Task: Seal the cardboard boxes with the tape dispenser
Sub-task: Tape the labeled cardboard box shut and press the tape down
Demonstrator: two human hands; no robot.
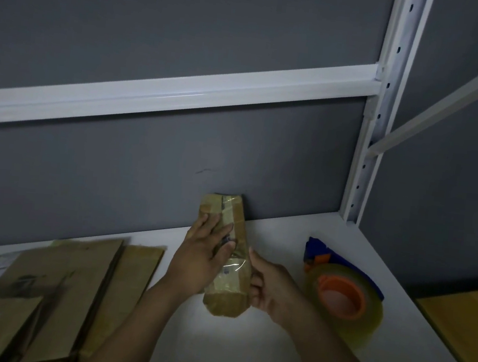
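Cardboard box (224, 298), wrapped in tape, is held tilted over the white tabletop (241, 356). Left hand (205, 256) lays straight fingers flat on its face. Right hand (271, 288) curls fingers around its right edge. Tape dispenser (341, 290) lies just beside.

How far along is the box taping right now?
Done: clear tape runs along the narrow box. In hand: the left hand presses it flat while the right hand grips the box's side; the tape dispenser lies untouched on the table. Left: the flat boxes stacked at left, sealing too blurred to judge.
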